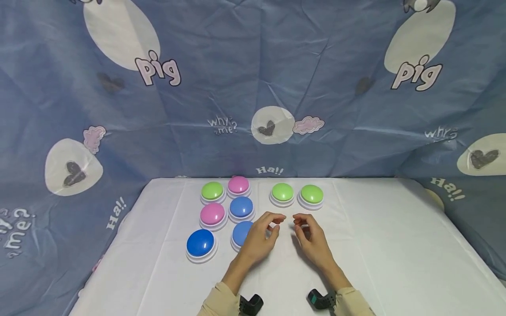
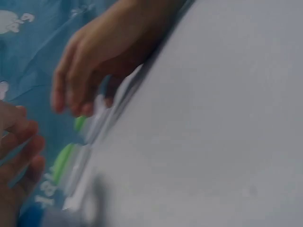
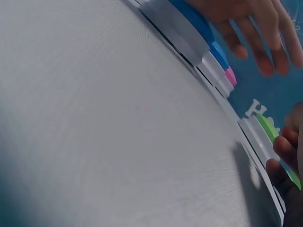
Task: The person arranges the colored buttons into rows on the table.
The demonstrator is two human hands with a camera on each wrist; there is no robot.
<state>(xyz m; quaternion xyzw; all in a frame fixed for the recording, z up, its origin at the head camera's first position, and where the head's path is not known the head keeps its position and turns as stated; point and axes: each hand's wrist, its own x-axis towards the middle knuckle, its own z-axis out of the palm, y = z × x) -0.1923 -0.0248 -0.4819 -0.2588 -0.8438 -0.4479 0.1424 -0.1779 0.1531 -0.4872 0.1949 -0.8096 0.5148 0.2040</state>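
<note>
My left hand point(image 1: 262, 235) hovers above the white table with loosely bent fingers and holds nothing. Its forearm side partly covers a light blue push button point(image 1: 240, 233) on a white round base. Facing it across a small gap, my right hand point(image 1: 312, 239) is likewise loosely bent and empty. Just beyond the hands stand two green push buttons, a left one point(image 1: 282, 192) and a right one point(image 1: 312, 194). In the left wrist view my right hand point(image 2: 106, 54) appears above the green buttons, and my left hand point(image 2: 19, 161) is at the left edge.
Left of the hands are a dark blue button point(image 1: 200, 242), a pink button point(image 1: 212, 214), another blue button point(image 1: 241, 206), a green button point(image 1: 212, 190) and a second pink button point(image 1: 238, 184). A blue printed cloth point(image 1: 221, 87) hangs behind the white table point(image 1: 395, 245).
</note>
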